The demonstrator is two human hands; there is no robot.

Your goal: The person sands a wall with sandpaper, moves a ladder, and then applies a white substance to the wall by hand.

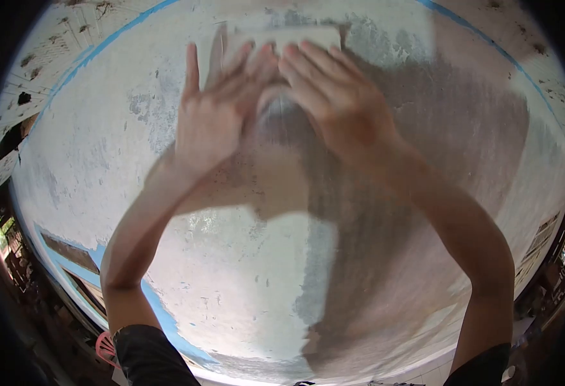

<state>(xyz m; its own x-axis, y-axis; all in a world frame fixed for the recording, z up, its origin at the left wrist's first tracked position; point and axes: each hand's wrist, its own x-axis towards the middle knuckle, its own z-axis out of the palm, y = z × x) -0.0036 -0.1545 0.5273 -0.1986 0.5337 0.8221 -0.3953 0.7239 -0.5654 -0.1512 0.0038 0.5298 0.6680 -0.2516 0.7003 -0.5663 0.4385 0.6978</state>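
Pressing a white trowel blade (282,35), long axis left-right, against the wall (424,161), left hand (215,122) and right hand (334,96) spread flat.

Two bare forearms run up from the bottom of the frame to the left hand (212,119) and right hand (337,96) near the top centre. Dark, near-black sleeves (147,357) cover the upper arms at lower left and lower right. No rings, watch or gloves show; the left hand is motion-blurred.
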